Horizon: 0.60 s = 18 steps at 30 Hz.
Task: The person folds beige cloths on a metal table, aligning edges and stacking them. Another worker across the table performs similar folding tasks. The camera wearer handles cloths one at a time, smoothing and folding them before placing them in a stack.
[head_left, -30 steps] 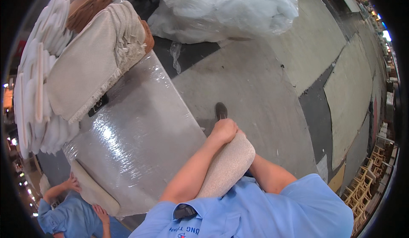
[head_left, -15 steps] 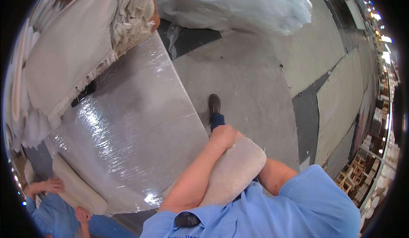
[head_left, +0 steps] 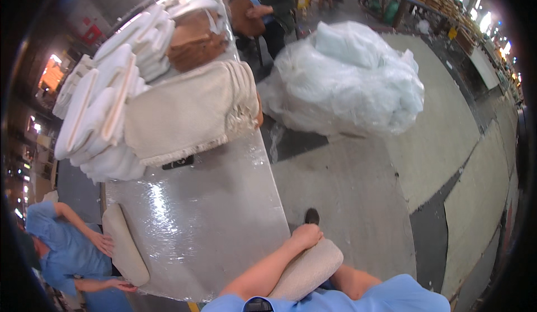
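A beige fabric-covered cushion [head_left: 307,270] with rounded edges is held against my blue shirt, tilted up toward the right. My left hand [head_left: 307,236] is closed at its upper end, fingers curled over the edge. My right forearm [head_left: 353,282] passes behind the cushion, which hides my right hand. Left of me stands a table [head_left: 218,211] covered in shiny clear plastic. At its left edge a co-worker in a blue shirt [head_left: 89,259] has both hands on a similar beige cushion [head_left: 124,247].
On the table's far part lie a stack of beige fabric covers [head_left: 190,108], folded white padding [head_left: 92,110] and brown covers [head_left: 196,41]. Beyond it a person [head_left: 268,10] handles a brown piece. A large plastic-wrapped white bundle [head_left: 347,83] sits on the floor's overlapping sheets [head_left: 358,189].
My view has tipped up, bringing the far table end and the seated person into sight. My left hand stays on the cushion at my body.
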Tool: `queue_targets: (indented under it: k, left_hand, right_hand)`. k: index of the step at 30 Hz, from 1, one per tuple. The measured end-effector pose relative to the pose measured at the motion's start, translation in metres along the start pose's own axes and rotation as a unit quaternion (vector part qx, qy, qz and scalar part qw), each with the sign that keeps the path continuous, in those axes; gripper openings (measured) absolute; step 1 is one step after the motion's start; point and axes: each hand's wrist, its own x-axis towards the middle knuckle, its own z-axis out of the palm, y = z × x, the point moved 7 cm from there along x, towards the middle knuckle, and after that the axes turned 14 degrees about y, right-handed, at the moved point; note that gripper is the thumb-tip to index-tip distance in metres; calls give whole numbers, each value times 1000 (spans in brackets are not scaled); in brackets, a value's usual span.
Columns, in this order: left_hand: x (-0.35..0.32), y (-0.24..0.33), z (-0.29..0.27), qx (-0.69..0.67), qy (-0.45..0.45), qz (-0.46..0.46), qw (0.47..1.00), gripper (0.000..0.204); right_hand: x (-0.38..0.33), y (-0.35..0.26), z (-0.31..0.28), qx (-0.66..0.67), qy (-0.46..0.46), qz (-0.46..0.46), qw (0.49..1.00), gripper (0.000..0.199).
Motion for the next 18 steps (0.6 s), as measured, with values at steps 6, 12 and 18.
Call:
queue_targets:
  k: [6,12,18]
  left_hand:
    - [-56,-7,-49,-68,51,-59,995,63]
    - [-126,-80,-70,-104,33,-36,993,73]
    - [-161,-86,-62,-66,157,-101,980,54]
  right_hand:
    - [20,10,22,-16,-170,61,983,60]
    - [16,-17,22,-99,-277,31,955,60]
    - [-36,-55,33,-335,-211,29,918,51]
